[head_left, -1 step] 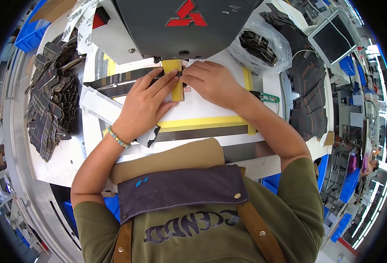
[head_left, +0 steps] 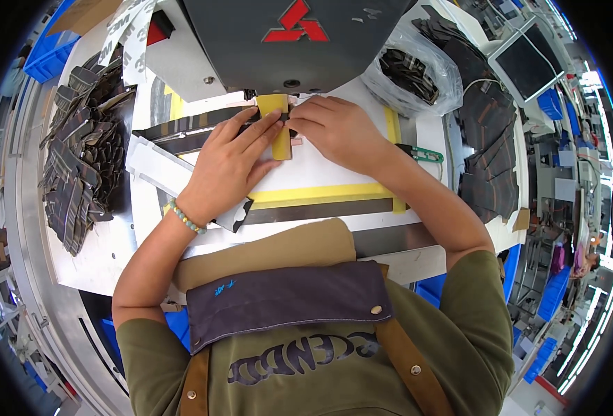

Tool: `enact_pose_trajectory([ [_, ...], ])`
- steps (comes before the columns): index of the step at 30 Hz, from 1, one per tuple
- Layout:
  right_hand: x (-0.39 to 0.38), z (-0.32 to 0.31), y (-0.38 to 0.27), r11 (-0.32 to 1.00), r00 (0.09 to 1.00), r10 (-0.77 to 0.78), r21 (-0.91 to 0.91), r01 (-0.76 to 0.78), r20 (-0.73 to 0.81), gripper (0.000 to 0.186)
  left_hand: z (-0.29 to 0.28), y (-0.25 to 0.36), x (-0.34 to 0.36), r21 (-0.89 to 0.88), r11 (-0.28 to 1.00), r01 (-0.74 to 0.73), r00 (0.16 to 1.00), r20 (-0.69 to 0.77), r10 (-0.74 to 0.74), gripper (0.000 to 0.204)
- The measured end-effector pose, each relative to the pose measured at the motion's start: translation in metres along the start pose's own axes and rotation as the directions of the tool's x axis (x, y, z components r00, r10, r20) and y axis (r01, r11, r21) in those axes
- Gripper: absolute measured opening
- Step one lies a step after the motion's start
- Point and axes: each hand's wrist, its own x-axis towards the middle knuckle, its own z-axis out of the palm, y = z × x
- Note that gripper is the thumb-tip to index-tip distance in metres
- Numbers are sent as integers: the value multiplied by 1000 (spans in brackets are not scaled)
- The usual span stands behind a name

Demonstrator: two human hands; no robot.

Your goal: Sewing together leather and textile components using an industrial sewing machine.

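My left hand (head_left: 226, 159) lies palm down with its fingers stretched out, its fingertips on a yellow plate (head_left: 281, 145) under the machine head (head_left: 289, 59). Beneath those fingers runs a dark striped fabric strip (head_left: 171, 127) with a light zipper along it, reaching out to the left. My right hand (head_left: 337, 132) is at the plate's right edge, thumb and fingers pinched together close to my left fingertips. What the pinch holds, if anything, is too small to make out. The part of the strip near the plate is hidden by my left hand.
A heap of dark fabric pieces with zippers (head_left: 88, 152) covers the left side. Green-handled thread snips (head_left: 424, 154) lie right of my right forearm. Beyond them are a clear plastic bag (head_left: 438, 76) of pieces and stacked striped fabric (head_left: 488, 152). A white bar (head_left: 157, 166) lies beside my left wrist.
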Motion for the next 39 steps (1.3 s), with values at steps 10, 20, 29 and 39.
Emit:
enact_pose_trajectory([
  [10, -27, -11, -27, 990, 986, 133, 29, -136, 98, 43, -6, -12, 6, 2, 998, -69, 996, 50, 68, 62],
  [20, -24, -11, -25, 975, 974, 191, 92, -203, 123, 48, -1, -16, 8, -18, 998, -68, 996, 60, 69, 65],
  [29, -23, -12, -26, 976, 974, 190, 82, -201, 122, 49, -3, -13, 8, 10, 998, -54, 998, 35, 54, 64],
  [39, -28, -7, -6, 948, 947, 315, -71, -311, 58, 66, -6, -16, 13, 94, 983, -159, 984, 94, 150, 63],
])
